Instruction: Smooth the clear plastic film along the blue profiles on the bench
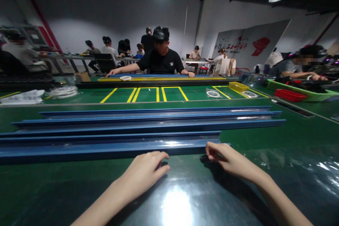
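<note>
Closest to me lies a long blue channel-shaped strip [111, 148] with a shiny, film-like inner face, running left out of view. My left hand [150, 166] is just in front of its lower edge, thumb apart from the bent fingers, nothing visible in it. At the strip's right end is my right hand [221, 155], its fingers curled together in front of the edge. Whether they pinch the strip or a bit of film is hidden. Behind lie more blue strips [148, 124], roughly parallel to the first.
Across the green table [265, 141], a person in black [164, 60] has both hands at other long strips. Yellow tape lines [159, 94], coiled rings in plastic [213, 93], a yellow tray [237, 86], a red tray [290, 95] and a white bundle [23, 97] lie beyond.
</note>
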